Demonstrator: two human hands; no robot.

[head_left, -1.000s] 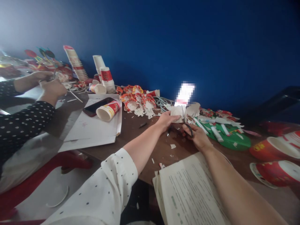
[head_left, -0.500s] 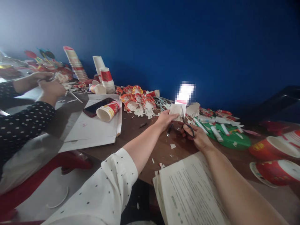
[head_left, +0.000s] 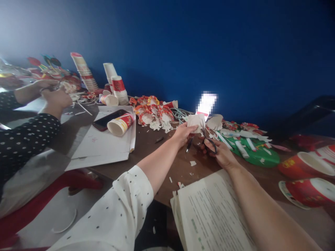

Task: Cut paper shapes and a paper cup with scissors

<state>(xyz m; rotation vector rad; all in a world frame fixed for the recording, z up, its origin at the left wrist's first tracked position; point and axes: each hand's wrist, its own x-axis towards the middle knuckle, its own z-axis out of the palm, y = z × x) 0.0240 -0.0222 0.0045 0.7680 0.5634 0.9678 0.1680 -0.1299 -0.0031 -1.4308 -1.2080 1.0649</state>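
Note:
My left hand (head_left: 183, 134) is closed on a small piece of white paper (head_left: 194, 121), thumb on its near edge. My right hand (head_left: 218, 150) grips a pair of dark-handled scissors (head_left: 210, 145), whose blades point away from me and lie at the right edge of the paper. Behind the paper a lit screen (head_left: 206, 104) leans near the wall, partly pixelated. A pen (head_left: 188, 144) lies on the table below my left hand. White scraps (head_left: 193, 163) are scattered nearer to me.
Left of me, another person's hands (head_left: 56, 94) work with scissors and paper. Paper cups (head_left: 120, 123), a phone (head_left: 108, 119) and white board (head_left: 102, 146) lie between us. Red cut-paper pieces (head_left: 154, 113) sit behind. Printed sheets (head_left: 209, 209), a green disc (head_left: 261, 155) and red cups (head_left: 303, 164) are nearer or right.
The paper in my left hand has shifted slightly left and up. The scissors stay at its right edge, their blades slightly differently angled.

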